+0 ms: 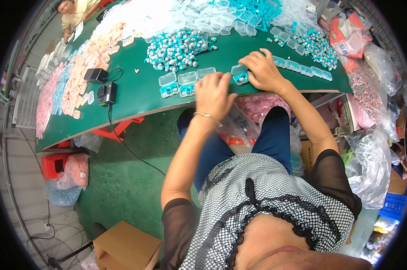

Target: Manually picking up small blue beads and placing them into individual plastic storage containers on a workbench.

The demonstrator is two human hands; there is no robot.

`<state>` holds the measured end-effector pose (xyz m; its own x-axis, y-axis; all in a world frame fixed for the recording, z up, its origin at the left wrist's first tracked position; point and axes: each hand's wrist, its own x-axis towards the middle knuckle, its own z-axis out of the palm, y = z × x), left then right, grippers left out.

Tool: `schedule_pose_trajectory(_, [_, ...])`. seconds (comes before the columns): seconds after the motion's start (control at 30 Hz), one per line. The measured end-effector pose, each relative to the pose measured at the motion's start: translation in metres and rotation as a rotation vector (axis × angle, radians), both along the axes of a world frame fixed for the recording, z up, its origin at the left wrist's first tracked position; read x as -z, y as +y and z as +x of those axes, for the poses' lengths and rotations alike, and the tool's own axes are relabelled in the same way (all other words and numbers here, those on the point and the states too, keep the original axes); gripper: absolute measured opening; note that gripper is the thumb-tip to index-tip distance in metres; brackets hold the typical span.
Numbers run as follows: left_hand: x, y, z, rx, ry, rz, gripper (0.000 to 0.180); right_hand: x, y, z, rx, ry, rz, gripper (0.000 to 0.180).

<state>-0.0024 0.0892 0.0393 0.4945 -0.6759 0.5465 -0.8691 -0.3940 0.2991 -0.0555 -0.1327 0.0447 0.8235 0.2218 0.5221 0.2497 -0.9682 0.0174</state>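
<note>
My left hand (213, 95) lies over a short row of small clear plastic cases, fingers stretched forward and thumb apart. It covers much of one open case (206, 72). Left of it, two more cases (169, 85) stand with raised lids, each holding a teal cord with grey-white tips, which look like earplugs. My right hand (263, 71) grips the edge of another open case (239, 77) with thumb and fingers; teal and grey-white pieces sit in it. Beside that hand runs a row of several clear cases (306, 70) with teal contents.
A heap of teal and grey-white plugs (178, 48) lies ahead on the green table (136, 96). Clear cases (203, 20), teal cords (257, 10) and another plug pile (318, 47) lie beyond. Two black adapters (107, 93) trail a cable leftward. A person (78, 12) sits at the far left.
</note>
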Motion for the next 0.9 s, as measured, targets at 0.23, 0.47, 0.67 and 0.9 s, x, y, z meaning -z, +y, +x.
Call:
schedule_pose_trajectory(0.23, [0.012,-0.051,-0.007,-0.042,0.067,-0.13,0.066,0.01,-0.003,-0.003,0.011,-0.03,0.035,0.04])
schedule_pose_trajectory(0.47, [0.023,-0.049,-0.009,0.029,-0.043,-0.174,0.04,0.014,-0.003,-0.01,0.012,-0.072,0.041,0.04])
schedule_pose_trajectory(0.67, [0.034,-0.049,-0.011,0.01,-0.093,-0.219,0.024,0.018,-0.001,-0.014,0.033,-0.077,0.055,0.043])
schedule_pose_trajectory(0.9, [0.032,-0.048,-0.015,-0.026,-0.001,-0.223,0.023,0.02,0.001,-0.023,0.008,-0.099,0.106,0.04])
